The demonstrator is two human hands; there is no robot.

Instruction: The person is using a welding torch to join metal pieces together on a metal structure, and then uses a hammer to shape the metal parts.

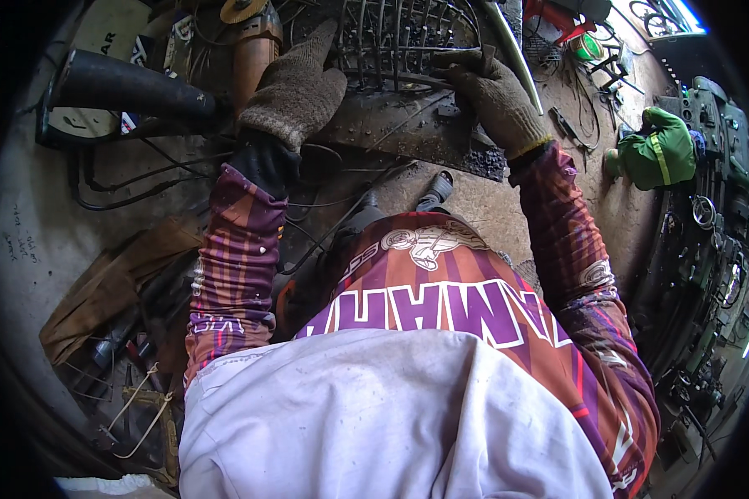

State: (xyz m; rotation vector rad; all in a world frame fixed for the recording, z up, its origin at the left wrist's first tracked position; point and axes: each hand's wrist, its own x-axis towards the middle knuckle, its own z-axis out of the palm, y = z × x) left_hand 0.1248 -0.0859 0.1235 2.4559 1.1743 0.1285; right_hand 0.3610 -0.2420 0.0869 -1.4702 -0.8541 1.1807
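Note:
Both my hands wear knitted grey-brown work gloves. My left hand (295,93) lies with its fingers stretched forward, beside an orange-brown angle grinder (258,62) and holding nothing that I can see. My right hand (501,98) is closed at the right end of a rack of curved metal bars (404,41). A small dark metal piece (488,58) sticks up from its fingers. The rack rests on a dark, dirty metal worktop (383,125) between my hands. A pale long bar (516,58) runs just past my right hand.
A thick dark tube (133,85) and looping cables (125,204) are at the left. Brown cloth (116,287) lies over clutter at lower left. On the right stand a green-covered object (662,154) and green machinery (699,241). Tools and wires (587,125) lie on the floor.

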